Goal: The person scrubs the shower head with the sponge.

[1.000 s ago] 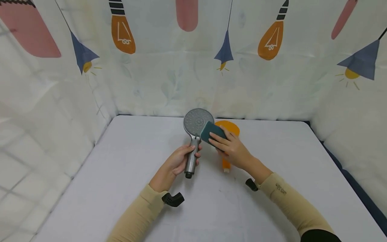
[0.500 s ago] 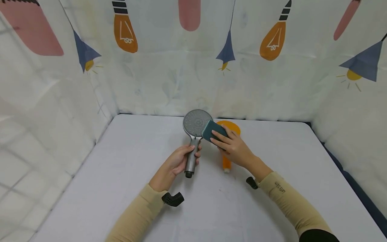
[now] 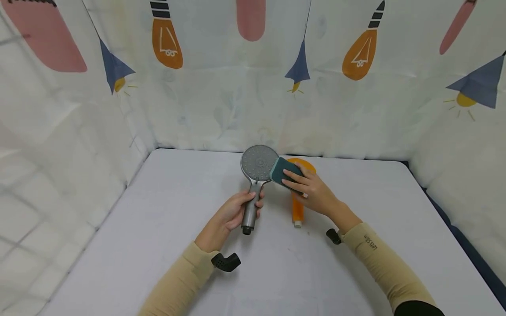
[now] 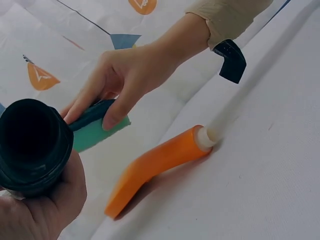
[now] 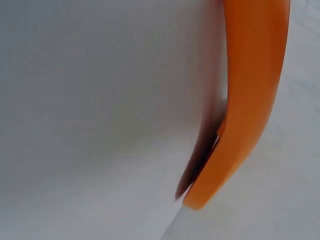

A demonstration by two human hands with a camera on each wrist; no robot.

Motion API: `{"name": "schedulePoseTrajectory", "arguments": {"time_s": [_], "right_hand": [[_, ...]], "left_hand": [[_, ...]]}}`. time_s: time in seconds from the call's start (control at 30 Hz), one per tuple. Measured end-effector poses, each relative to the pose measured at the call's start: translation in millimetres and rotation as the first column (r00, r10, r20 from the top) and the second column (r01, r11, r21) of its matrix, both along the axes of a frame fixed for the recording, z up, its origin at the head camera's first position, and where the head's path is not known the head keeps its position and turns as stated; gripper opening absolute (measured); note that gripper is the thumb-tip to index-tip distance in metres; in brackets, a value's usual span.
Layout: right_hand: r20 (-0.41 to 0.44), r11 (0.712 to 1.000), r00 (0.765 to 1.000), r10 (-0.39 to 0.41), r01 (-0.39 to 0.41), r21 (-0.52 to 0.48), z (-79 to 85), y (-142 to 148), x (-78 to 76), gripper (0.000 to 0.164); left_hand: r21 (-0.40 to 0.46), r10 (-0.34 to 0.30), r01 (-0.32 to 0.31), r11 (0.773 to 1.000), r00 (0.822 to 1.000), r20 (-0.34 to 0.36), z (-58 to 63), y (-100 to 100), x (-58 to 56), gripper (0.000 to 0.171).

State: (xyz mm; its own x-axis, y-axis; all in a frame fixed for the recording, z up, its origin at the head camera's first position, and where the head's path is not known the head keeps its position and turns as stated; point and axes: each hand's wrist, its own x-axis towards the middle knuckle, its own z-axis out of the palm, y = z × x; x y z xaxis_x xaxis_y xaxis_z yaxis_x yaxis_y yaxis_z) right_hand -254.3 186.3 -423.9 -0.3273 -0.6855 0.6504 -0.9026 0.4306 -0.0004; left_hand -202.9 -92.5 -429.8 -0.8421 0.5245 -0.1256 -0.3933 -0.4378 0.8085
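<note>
Shower head (image 3: 259, 163), above table (image 3: 189, 175); handle (image 3: 250, 215) in curled fingers of left hand (image 3: 232, 211). Sponge (image 3: 279, 170), right of shower head, pinched by right hand (image 3: 317, 193). Apparent step: wiping; next calls for steady handle.

White tabletop (image 3: 253, 281) spreads wide, creased pale walls (image 3: 193, 109) rise on three sides! Printed orange bulbs (image 3: 168, 41), blue lamps (image 3: 299, 66) and pink shapes (image 3: 251, 19) march across the top, faint grid lines (image 3: 23, 242) cross the left wall (image 3: 59, 140), a dark strip (image 3: 475, 254) skirts the tabletop's right edge.
</note>
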Motion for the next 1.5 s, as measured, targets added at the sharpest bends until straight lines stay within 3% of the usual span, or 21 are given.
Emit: {"name": "schedulePoseTrajectory", "arguments": {"time_s": [0.2,0.43,0.67,0.83,1.0,1.23,1.5], "right_hand": [[0.040,0.999,0.999,-0.023,0.024,-0.048,-4.8,9,-9.4,0.061],[0.067,0.998,0.998,-0.010,0.014,-0.053,-9.8,0,0.4,0.062],[0.071,0.996,0.996,-0.051,0.056,-0.075,-11.1,7,-4.1,0.059],[0.062,0.998,0.998,-0.026,0.030,-0.063,-12.7,5,-3.7,0.058],[0.080,0.993,0.994,-0.070,0.077,-0.091,-11.5,3,-4.8,0.058],[0.082,0.998,0.996,-0.031,0.036,-0.060,-9.5,1,-0.9,0.060],[0.196,0.987,0.977,-0.088,0.112,-0.111,-5.8,11,-4.1,0.055]], "left_hand": [[0.000,0.013,-0.013,1.000,1.000,0.003,-0.8,-1,1.2,0.043],[-0.010,0.022,-0.022,1.000,1.000,0.006,-1.5,-3,1.8,0.043],[-0.024,0.015,-0.015,1.000,1.000,0.000,-0.3,-3,0.6,0.043],[-0.035,0.026,-0.026,0.999,1.000,0.002,-0.7,-5,0.6,0.042],[-0.016,0.014,-0.014,1.000,1.000,0.002,-2.8,-7,0.9,0.041],[-0.020,0.022,-0.022,1.000,1.000,0.010,-4.1,-9,2.3,0.039],[-0.036,-0.001,0.002,0.999,1.000,0.013,-5.0,-3,6.5,0.043]]}}
